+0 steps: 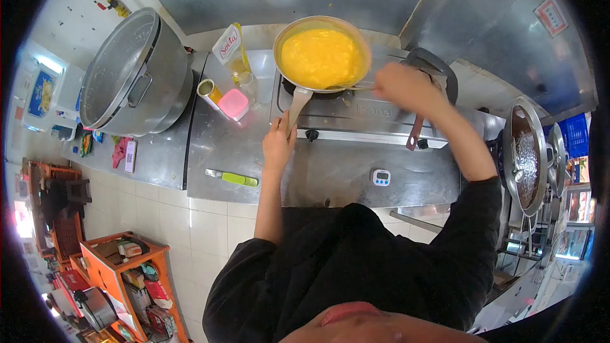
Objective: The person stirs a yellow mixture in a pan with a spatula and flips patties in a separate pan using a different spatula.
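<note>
My left hand [277, 146] is closed around the pale handle of a frying pan [366, 57], which sits over the left burner of a gas stove [372, 114]. Bright yellow egg mixture [319, 57] covers much of the pan, with folds and lumps on its surface. My right hand [406, 89] grips a thin utensil [357, 87] whose far end reaches into the egg at the pan's lower right edge; its exact kind cannot be made out. Just beyond that hand, a dark pan [448, 79] with a brown handle rests on the right burner, partly hidden by my forearm.
Left of the stove stand a pouch [234, 54], an open can [208, 91] and a pink-topped container [234, 105]. A green-handled tool [238, 180] and a white timer [381, 178] lie nearer me. Large pots [146, 82] stand left; a wide pan [526, 155] is at right.
</note>
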`<action>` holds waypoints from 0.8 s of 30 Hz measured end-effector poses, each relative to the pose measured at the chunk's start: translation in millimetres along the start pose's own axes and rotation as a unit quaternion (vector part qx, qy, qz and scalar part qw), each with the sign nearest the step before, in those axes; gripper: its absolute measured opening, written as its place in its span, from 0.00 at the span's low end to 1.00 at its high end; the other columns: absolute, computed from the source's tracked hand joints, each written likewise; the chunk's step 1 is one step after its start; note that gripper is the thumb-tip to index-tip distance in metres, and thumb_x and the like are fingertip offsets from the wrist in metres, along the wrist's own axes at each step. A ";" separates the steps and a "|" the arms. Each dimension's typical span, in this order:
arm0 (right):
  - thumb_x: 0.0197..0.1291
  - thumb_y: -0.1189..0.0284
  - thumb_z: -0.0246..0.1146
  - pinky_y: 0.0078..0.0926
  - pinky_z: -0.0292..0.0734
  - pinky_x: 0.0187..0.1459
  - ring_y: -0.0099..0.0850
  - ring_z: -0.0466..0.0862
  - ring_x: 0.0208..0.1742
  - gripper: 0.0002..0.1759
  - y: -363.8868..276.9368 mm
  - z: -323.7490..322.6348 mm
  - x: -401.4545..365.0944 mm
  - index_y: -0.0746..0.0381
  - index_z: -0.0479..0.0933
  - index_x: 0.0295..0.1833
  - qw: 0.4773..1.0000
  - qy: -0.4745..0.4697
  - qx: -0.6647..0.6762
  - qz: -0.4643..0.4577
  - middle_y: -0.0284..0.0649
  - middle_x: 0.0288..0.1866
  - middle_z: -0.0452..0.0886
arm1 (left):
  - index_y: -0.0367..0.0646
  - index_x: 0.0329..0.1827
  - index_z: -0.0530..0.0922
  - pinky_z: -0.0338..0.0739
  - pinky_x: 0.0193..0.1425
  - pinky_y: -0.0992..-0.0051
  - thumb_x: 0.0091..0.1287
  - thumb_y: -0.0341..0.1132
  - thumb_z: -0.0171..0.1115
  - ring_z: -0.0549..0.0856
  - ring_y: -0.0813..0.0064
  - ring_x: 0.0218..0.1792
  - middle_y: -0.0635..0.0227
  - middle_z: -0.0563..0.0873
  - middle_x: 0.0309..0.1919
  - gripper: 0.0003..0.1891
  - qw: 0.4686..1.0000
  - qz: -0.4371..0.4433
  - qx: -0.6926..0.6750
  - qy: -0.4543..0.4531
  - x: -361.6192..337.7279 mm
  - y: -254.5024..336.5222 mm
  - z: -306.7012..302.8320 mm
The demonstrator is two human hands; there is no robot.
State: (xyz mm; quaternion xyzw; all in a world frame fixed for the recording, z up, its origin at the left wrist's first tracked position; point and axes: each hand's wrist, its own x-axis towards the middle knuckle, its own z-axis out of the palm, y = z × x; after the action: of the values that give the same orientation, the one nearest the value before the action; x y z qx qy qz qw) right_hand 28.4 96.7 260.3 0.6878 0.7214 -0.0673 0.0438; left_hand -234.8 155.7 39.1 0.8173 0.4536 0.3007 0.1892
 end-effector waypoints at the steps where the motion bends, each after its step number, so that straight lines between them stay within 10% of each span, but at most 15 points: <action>1: 0.52 0.71 0.60 0.42 0.78 0.37 0.45 0.83 0.35 0.09 2.8 37.1 12.2 0.65 0.81 0.34 0.997 0.032 -0.027 -0.069 0.47 0.29 0.81 | 0.44 0.62 0.72 0.78 0.36 0.62 0.64 0.37 0.59 0.83 0.55 0.34 0.60 0.78 0.41 0.23 1.000 0.003 0.008 -0.001 0.5 -1.1 0.9; 11: 0.47 0.75 0.62 0.32 0.80 0.31 0.35 0.85 0.35 0.06 -119.5 118.0 97.6 0.60 0.84 0.30 0.985 0.140 -0.103 -0.014 0.41 0.28 0.83 | 0.43 0.62 0.72 0.78 0.36 0.61 0.63 0.38 0.60 0.83 0.55 0.34 0.59 0.79 0.42 0.24 1.000 0.004 0.023 0.002 -0.5 -2.3 0.8; 20: 0.56 0.74 0.56 0.35 0.80 0.32 0.38 0.85 0.34 0.10 -31.0 180.4 168.0 0.59 0.84 0.33 0.964 0.192 -0.033 0.183 0.45 0.31 0.84 | 0.36 0.59 0.71 0.80 0.30 0.62 0.61 0.37 0.61 0.84 0.56 0.30 0.54 0.81 0.40 0.24 0.997 0.031 0.075 0.017 -2.1 -11.8 4.5; 24: 0.58 0.75 0.55 0.39 0.80 0.35 0.44 0.85 0.35 0.09 -19.8 138.3 82.9 0.62 0.82 0.36 0.977 0.153 -0.130 0.075 0.48 0.33 0.83 | 0.36 0.57 0.72 0.79 0.38 0.60 0.63 0.37 0.57 0.83 0.54 0.34 0.51 0.80 0.38 0.20 1.000 -0.012 0.008 0.001 -6.8 -7.9 1.4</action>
State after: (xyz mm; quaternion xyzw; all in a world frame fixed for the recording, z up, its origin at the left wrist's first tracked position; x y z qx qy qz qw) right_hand 0.4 155.8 111.6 0.7304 0.6686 0.1367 0.0271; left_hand -241.6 154.0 31.3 0.8131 0.4659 0.2954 0.1860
